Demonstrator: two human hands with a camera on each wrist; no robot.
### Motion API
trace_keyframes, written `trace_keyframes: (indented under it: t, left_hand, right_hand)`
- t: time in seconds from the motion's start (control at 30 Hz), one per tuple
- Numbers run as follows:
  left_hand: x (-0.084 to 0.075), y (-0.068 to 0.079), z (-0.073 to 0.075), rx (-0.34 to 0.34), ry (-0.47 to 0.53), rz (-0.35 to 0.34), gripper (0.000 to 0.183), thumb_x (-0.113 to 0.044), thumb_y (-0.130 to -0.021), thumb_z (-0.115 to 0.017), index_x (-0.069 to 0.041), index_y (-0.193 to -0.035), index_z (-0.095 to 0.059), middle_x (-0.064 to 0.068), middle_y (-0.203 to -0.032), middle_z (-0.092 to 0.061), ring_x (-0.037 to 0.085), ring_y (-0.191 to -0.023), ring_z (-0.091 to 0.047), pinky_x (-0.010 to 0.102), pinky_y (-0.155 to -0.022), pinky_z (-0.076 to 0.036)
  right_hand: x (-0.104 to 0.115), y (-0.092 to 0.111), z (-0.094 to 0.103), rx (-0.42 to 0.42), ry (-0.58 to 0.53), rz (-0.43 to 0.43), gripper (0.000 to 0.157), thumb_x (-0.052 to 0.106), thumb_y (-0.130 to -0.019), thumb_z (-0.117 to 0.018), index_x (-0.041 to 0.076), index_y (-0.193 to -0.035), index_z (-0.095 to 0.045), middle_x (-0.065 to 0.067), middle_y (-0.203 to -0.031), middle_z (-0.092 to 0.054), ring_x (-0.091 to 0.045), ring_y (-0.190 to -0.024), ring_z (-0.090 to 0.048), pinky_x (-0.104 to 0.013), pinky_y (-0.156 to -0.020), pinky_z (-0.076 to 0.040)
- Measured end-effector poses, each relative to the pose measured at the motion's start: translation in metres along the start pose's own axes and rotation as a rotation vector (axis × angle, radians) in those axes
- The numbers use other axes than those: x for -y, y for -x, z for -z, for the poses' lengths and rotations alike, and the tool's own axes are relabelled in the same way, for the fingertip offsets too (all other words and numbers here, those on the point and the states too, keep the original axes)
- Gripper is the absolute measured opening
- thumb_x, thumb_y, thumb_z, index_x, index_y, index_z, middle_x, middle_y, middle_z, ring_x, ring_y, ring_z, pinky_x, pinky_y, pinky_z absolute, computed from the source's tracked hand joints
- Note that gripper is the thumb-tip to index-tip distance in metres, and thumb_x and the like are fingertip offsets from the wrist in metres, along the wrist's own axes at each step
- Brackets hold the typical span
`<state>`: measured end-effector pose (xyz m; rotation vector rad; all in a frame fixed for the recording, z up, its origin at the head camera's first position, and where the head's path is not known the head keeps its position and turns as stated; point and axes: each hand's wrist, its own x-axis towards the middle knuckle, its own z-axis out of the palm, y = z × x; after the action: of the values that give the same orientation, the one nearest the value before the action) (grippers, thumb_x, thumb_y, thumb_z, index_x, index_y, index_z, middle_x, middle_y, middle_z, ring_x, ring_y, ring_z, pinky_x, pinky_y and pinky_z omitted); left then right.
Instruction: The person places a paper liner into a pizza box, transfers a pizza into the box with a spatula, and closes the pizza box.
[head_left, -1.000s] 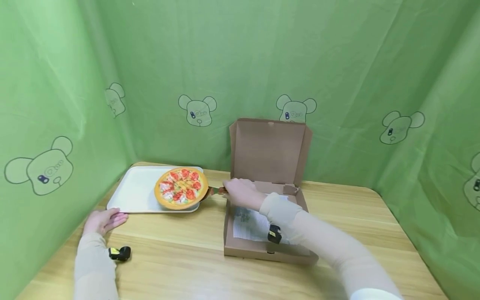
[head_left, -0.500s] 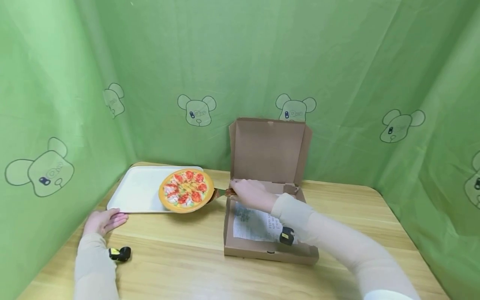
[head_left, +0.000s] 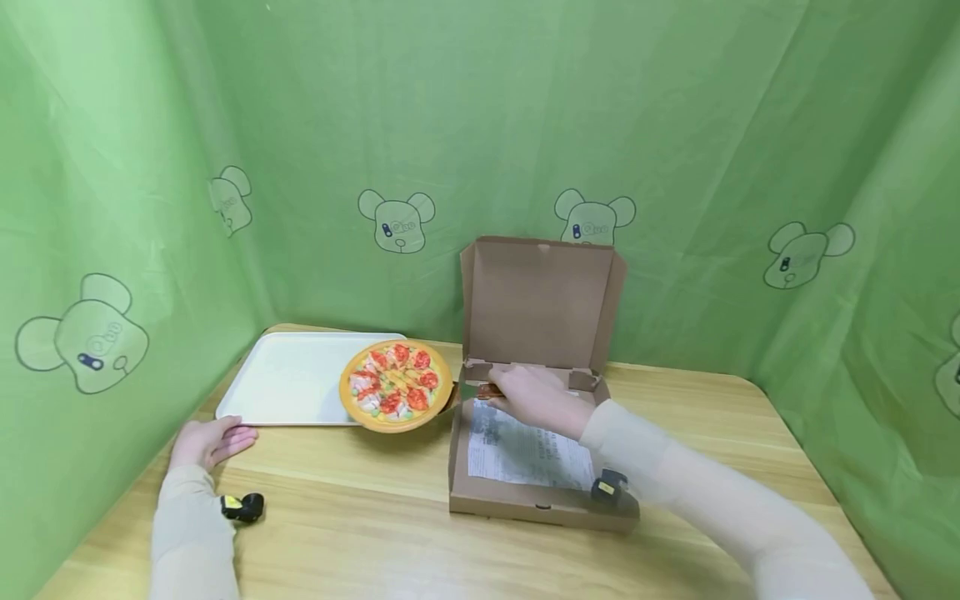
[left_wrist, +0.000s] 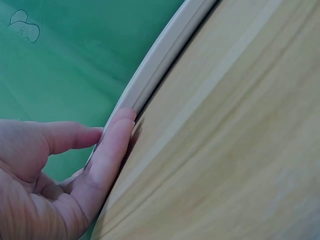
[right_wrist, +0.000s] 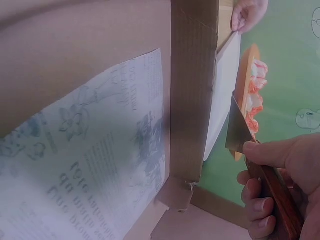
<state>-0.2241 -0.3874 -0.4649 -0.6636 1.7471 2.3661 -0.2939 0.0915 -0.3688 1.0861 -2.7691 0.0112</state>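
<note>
My right hand (head_left: 536,396) grips the wooden handle (right_wrist: 275,195) of a pizza server (right_wrist: 239,127), over the left part of the open pizza box (head_left: 543,512). A whole pizza (head_left: 395,386) with a yellow crust and red toppings rides on the server's metal blade. It hangs over the right end of a white tray (head_left: 281,379), raised and slightly tilted. My left hand (head_left: 206,443) pinches the tray's near left corner; in the left wrist view its thumb and fingers meet at the tray's rim (left_wrist: 142,77).
Printed paper (head_left: 525,446) lines the box, whose lid (head_left: 540,304) stands upright at the back. Both tray and box rest on a wooden table (head_left: 345,517). Green curtains (head_left: 480,125) with bear-head drawings enclose the back and sides.
My right hand has moved to the right with the server, taking the pizza from above the tray toward the box. My left hand stays at the tray corner.
</note>
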Motion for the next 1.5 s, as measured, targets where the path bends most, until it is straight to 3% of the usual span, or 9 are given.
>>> trace_keyframes:
  t: [0.23, 0.5, 0.83, 1.03, 1.2, 1.5]
  left_hand:
    - [0.003, -0.008, 0.013, -0.015, 0.013, 0.000, 0.008, 0.001, -0.099, -0.042, 0.005, -0.095, -0.048, 0.008, -0.066, -0.071, 0.015, -0.066, -0.073, 0.027, -0.076, -0.064]
    - [0.006, -0.016, 0.027, -0.041, 0.025, 0.009, 0.007, 0.001, -0.099, -0.043, 0.006, -0.097, -0.047, 0.008, -0.065, -0.071, 0.015, -0.065, -0.073, 0.027, -0.075, -0.064]
    - [0.006, -0.015, 0.025, -0.081, 0.027, -0.008, 0.008, 0.003, -0.098, -0.042, 0.007, -0.095, -0.049, 0.007, -0.064, -0.069, 0.014, -0.062, -0.072, 0.026, -0.074, -0.064]
    - [0.006, -0.016, 0.023, -0.170, 0.001, -0.018, 0.012, 0.001, -0.098, -0.042, 0.011, -0.104, -0.048, 0.005, -0.063, -0.067, 0.012, -0.061, -0.070, 0.025, -0.072, -0.063]
    - [0.006, -0.018, 0.016, -0.241, -0.050, -0.066, 0.023, -0.001, -0.098, -0.041, 0.015, -0.115, -0.044, 0.002, -0.061, -0.065, 0.009, -0.059, -0.069, 0.023, -0.070, -0.063]
    - [-0.001, -0.019, -0.002, -0.323, -0.169, -0.142, 0.014, -0.006, -0.096, -0.049, 0.000, -0.108, -0.045, -0.006, -0.063, -0.063, 0.004, -0.057, -0.064, 0.021, -0.061, -0.062]
  right_hand:
    - [0.000, 0.002, -0.001, -0.015, -0.054, 0.002, 0.017, 0.031, -0.090, -0.069, 0.020, -0.086, -0.058, 0.006, -0.077, -0.063, -0.008, -0.060, -0.052, -0.020, -0.041, -0.036]
    - [-0.001, 0.000, -0.002, -0.019, -0.015, -0.004, 0.016, 0.034, -0.090, -0.068, 0.020, -0.090, -0.061, 0.005, -0.080, -0.068, -0.009, -0.059, -0.058, -0.022, -0.040, -0.041]
    - [-0.012, 0.013, 0.009, 0.021, -0.037, -0.042, 0.019, 0.035, -0.090, -0.068, 0.018, -0.086, -0.059, 0.004, -0.078, -0.067, -0.011, -0.060, -0.060, -0.023, -0.040, -0.039]
    - [-0.022, 0.023, 0.009, -0.002, -0.041, -0.036, 0.018, 0.033, -0.089, -0.069, 0.018, -0.087, -0.060, 0.004, -0.077, -0.066, -0.014, -0.063, -0.063, -0.024, -0.043, -0.042]
    - [-0.029, 0.031, 0.010, -0.008, -0.031, -0.054, 0.019, 0.033, -0.088, -0.071, 0.018, -0.085, -0.058, 0.004, -0.076, -0.065, -0.012, -0.062, -0.060, -0.024, -0.042, -0.041]
    - [-0.037, 0.049, 0.022, -0.010, -0.014, -0.088, 0.019, 0.029, -0.087, -0.071, 0.014, -0.094, -0.061, 0.001, -0.078, -0.064, -0.013, -0.062, -0.058, -0.029, -0.045, -0.045]
